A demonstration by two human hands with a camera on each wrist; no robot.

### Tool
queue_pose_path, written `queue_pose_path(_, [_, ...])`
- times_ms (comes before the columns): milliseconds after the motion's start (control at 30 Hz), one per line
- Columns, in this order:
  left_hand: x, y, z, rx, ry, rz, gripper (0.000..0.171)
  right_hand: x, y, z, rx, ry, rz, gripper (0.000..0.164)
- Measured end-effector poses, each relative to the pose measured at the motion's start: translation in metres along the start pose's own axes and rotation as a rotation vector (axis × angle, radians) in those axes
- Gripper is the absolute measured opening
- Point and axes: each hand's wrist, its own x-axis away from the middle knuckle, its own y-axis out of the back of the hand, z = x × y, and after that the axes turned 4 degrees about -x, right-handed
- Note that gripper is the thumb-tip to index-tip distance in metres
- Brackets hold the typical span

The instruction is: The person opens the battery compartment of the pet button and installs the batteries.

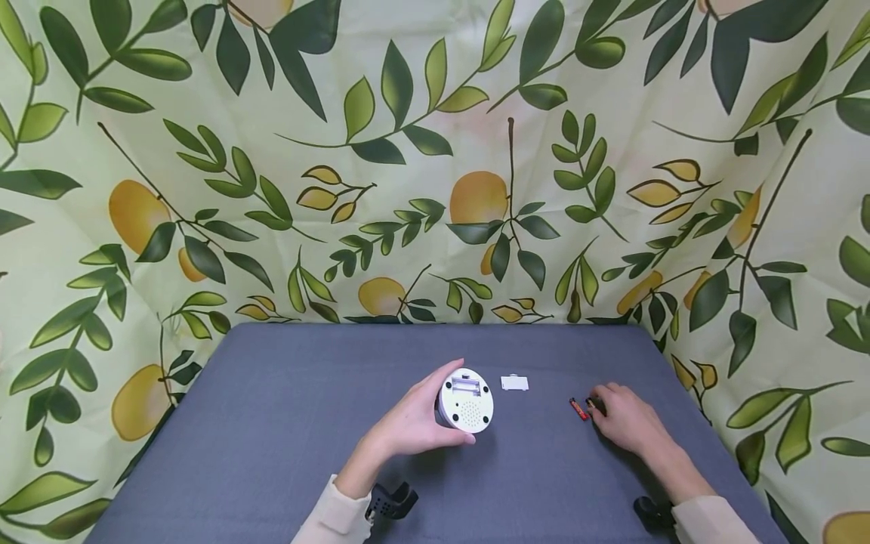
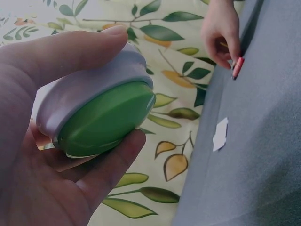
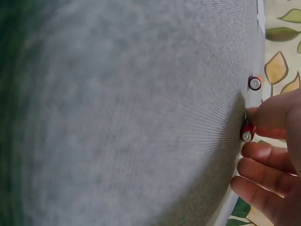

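My left hand [image 1: 423, 414] grips a round white device with a green face, thumb on one side and fingers on the other. Its white base [image 1: 469, 414] faces the head camera, showing an uncovered battery slot, small dark feet and a patch of holes. The green face [image 2: 110, 120] shows in the left wrist view. Over on the right, my right hand [image 1: 628, 419] is down at the tabletop, pinching a red-and-black battery [image 3: 247, 131] between thumb and fingers. A second red battery [image 1: 578, 409] lies just left of those fingertips.
A small white battery cover [image 1: 514, 383] lies on the table between the device and the batteries. Grey cloth covers the table [image 1: 306, 393]. A curtain [image 1: 408, 174] printed with leaves and fruit hangs behind and along both sides.
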Motion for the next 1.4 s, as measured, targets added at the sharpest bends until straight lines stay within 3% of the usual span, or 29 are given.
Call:
queue_pose_path(467, [0.001,-0.001,0.002,-0.002,0.000,-0.005,0.106,-0.008,-0.005,0.008,-0.028,0.031,0.017,0.012])
queue_pose_path(700, [0.001,-0.001,0.002,0.006,-0.002,-0.005,0.106,-0.014,-0.002,0.023,-0.049,0.049,-0.023,0.011])
queue_pose_path(1400, [0.000,-0.001,0.004,0.010,0.002,-0.013,0.106,-0.030,0.011,0.083,0.022,0.300,-0.108,0.020])
